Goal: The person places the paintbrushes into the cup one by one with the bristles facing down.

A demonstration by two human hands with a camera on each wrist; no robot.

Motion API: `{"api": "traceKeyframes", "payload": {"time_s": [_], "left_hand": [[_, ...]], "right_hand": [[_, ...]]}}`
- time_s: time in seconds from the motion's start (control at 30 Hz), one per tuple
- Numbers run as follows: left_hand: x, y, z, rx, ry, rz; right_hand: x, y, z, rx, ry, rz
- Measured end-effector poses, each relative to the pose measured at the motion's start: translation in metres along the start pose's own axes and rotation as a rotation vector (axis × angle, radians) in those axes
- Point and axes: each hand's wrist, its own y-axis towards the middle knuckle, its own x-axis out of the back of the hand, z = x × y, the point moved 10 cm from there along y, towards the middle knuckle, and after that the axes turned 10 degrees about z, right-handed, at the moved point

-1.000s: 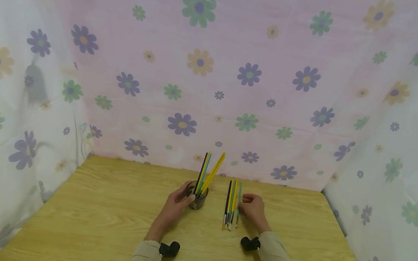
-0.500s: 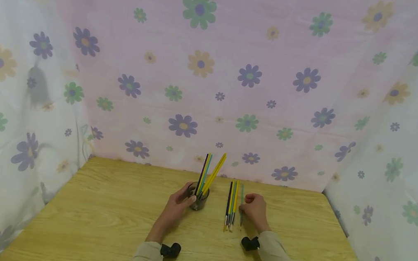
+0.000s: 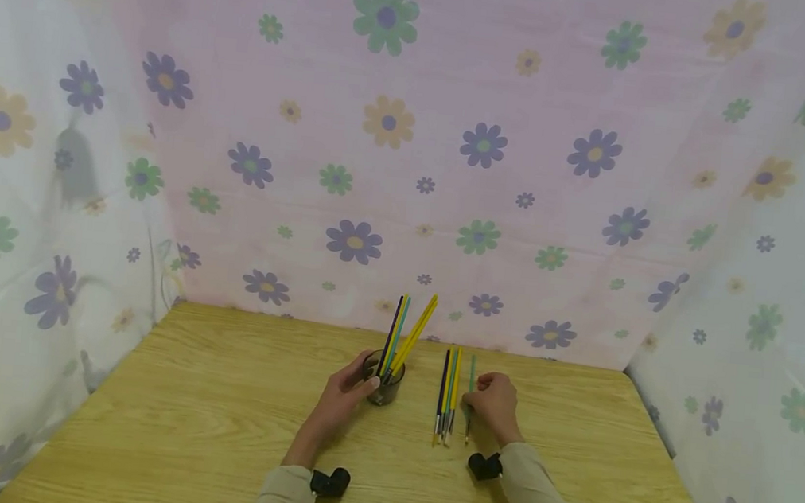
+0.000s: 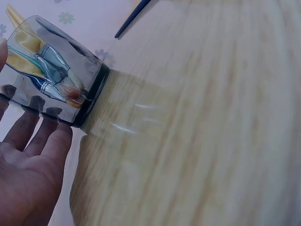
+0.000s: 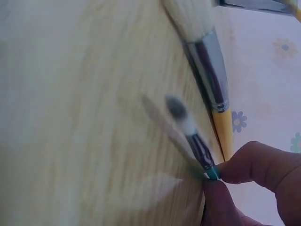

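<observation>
My left hand (image 3: 341, 399) holds a dark see-through cup (image 3: 387, 395) on the table, with the thumb on the near side of its rim. Several paintbrushes (image 3: 414, 334) with yellow, teal and dark handles lean in it, bristles down, as the left wrist view shows. Thumb and finger of my right hand (image 3: 497, 405) pinch a thin teal paintbrush (image 5: 202, 151) near its metal collar. Its bristle end stands off the wood, with a shadow beside it. Just left of that brush lies a row of several paintbrushes (image 3: 448, 399), bristles toward me.
The wooden table (image 3: 216, 411) ends at a flowered cloth (image 3: 410, 164) behind, with similar cloth at both sides. A black wrist camera (image 3: 330, 482) sits on the left sleeve and another camera (image 3: 485, 466) on the right one.
The teal paintbrush in my right hand has shifted slightly right, widening the gap to the row. My left hand and the cup stay about where they were.
</observation>
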Motion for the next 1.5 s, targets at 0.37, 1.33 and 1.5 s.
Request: {"api": "traceKeyframes", "payload": {"time_s": [0.37,1.33,1.5], "left_hand": [[-0.001,0.000,-0.003,-0.014,-0.025,-0.001],[-0.001,0.002,0.000,-0.021,-0.047,0.000],[-0.001,0.001,0.000,-0.017,-0.058,0.001]], "right_hand": [[-0.002,0.000,-0.011,-0.056,0.209,0.074],[-0.005,-0.021,-0.029,0.018,0.850,0.085],[-0.009,-0.024,-0.026,0.057,0.910,0.076]]}}
